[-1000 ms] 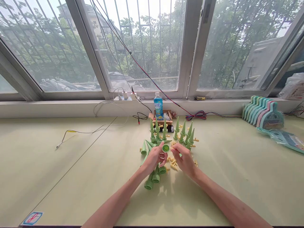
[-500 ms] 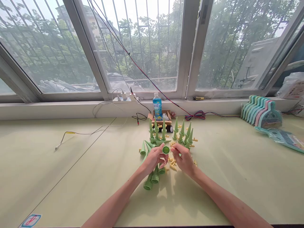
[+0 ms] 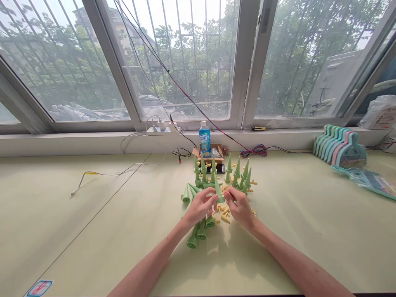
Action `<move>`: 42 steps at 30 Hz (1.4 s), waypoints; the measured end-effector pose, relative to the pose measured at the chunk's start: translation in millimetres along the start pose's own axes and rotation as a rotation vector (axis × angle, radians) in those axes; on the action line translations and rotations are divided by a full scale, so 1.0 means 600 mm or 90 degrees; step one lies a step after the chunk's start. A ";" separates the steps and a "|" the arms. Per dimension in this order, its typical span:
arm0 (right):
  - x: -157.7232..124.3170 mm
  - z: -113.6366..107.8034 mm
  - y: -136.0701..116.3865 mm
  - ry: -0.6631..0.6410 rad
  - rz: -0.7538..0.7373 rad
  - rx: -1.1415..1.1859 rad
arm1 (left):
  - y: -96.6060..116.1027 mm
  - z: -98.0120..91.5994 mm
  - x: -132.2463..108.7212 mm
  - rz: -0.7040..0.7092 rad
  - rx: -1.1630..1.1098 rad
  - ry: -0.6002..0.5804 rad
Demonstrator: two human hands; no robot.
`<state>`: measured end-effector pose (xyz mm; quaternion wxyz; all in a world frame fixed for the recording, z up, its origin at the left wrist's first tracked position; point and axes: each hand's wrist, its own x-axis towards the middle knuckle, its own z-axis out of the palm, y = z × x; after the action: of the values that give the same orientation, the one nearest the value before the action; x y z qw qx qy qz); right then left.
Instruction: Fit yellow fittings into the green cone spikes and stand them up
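Note:
My left hand (image 3: 202, 206) is closed around the wide end of a green plastic watering spike (image 3: 218, 190), its point tilted up and away. Close against the spike's right side, my right hand (image 3: 238, 206) has its thumb and fingertips pinched together; what lies between them is hidden. Beneath the hands is a loose pile of small yellow valves (image 3: 225, 218). Several green spikes (image 3: 201, 232) lie by my left hand, their open threaded ends facing me. Behind the hands stand more spikes with yellow valves fitted (image 3: 236, 171), points up.
A blue-labelled bottle (image 3: 204, 138) and a small open carton (image 3: 218, 156) stand at the back, with a dark phone (image 3: 220, 168) before them. Cables (image 3: 255, 150) run along the sill. Packaged pastel dustpan-like items (image 3: 340, 146) stand at the right.
The held spike has turned from showing its open round end towards me to pointing upward. My right hand stays pinched beside it.

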<state>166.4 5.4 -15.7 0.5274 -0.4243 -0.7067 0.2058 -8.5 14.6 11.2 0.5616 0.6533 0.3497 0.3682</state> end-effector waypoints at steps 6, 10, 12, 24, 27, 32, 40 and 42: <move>0.000 -0.001 -0.001 -0.005 0.030 0.007 | -0.004 0.005 0.002 0.102 0.097 0.068; 0.002 -0.001 -0.004 -0.009 0.036 0.008 | -0.007 0.007 0.002 0.183 0.178 0.074; 0.001 0.000 -0.005 -0.012 0.040 0.013 | -0.008 0.008 0.000 0.218 0.224 0.083; 0.000 0.009 -0.007 0.008 0.035 0.021 | -0.018 0.011 -0.001 0.288 0.341 0.147; 0.000 0.007 -0.010 0.032 0.028 0.008 | -0.012 0.015 0.000 0.252 0.319 0.176; 0.002 0.002 -0.011 0.074 0.017 -0.017 | -0.001 0.020 0.001 0.149 0.139 0.197; 0.005 -0.003 -0.010 0.034 -0.089 -0.049 | 0.015 0.015 0.005 -0.073 -0.201 0.029; 0.005 -0.003 -0.009 0.024 -0.091 -0.049 | 0.020 0.014 0.004 -0.095 -0.238 0.024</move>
<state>165.7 4.2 -9.3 0.5374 -0.3967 -0.7323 0.1325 0.5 11.2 22.5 0.6922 0.5028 0.3328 0.3966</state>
